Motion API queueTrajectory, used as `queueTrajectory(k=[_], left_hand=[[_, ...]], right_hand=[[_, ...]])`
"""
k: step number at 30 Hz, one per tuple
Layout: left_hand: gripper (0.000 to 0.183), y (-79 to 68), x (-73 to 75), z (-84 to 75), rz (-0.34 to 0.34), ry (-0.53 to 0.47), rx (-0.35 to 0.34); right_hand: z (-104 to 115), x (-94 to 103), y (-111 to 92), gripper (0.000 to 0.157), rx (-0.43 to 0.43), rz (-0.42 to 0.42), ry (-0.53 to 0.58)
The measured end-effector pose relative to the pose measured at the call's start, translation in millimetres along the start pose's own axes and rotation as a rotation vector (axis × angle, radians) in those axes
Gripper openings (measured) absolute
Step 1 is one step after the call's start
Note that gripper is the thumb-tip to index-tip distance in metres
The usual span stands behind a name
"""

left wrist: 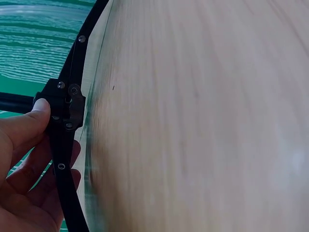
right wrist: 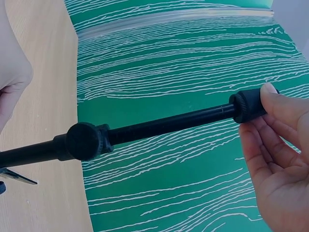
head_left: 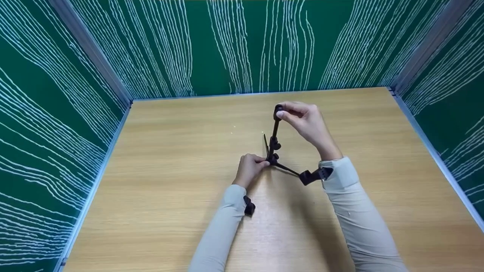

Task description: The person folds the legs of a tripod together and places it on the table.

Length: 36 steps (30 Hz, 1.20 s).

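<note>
A small black tripod stand [head_left: 275, 130] with thin legs and a telescoping column is held between both hands over the table. My left hand [head_left: 248, 168] grips it low, at the hub [left wrist: 67, 104] where the legs meet, thumb on the front and fingers behind a leg. At the column's top, my right hand [head_left: 307, 122] pinches the black cylindrical head [right wrist: 250, 105] between thumb and fingers. A round locking knob [right wrist: 83, 141] sits partway down the column. One leg [head_left: 287, 169] reaches right toward the right wrist; another [head_left: 266, 142] points away.
A wooden tabletop [head_left: 170, 170] lies below, with a few tiny pale specks beyond the stand. Green panels [head_left: 257, 45] with wavy white lines enclose the back and sides, joined by metal posts [head_left: 94, 53]. Small black devices [head_left: 248, 206] are strapped to both wrists.
</note>
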<state>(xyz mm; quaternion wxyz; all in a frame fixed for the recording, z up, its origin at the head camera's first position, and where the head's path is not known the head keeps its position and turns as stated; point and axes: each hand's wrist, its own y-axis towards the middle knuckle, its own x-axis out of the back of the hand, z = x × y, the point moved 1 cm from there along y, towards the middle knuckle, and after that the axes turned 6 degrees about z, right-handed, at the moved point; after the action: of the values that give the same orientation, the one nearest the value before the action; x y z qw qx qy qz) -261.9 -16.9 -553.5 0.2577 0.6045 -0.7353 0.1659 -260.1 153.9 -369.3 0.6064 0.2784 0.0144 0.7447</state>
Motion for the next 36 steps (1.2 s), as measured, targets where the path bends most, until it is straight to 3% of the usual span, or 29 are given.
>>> queueTrajectory(k=[20, 36], left_hand=[[0.014, 0.4, -0.3, -1.7, 0.009, -0.023, 0.02], [0.016, -0.4, -1.2, -1.0, 0.011, -0.015, 0.027]], right_hand=[[2.8, 4.3, 0.7, 0.03, -0.039, 0.056, 0.02], [-1.2, 0.7, -0.9, 0.027, -0.04, 0.0, 0.015]])
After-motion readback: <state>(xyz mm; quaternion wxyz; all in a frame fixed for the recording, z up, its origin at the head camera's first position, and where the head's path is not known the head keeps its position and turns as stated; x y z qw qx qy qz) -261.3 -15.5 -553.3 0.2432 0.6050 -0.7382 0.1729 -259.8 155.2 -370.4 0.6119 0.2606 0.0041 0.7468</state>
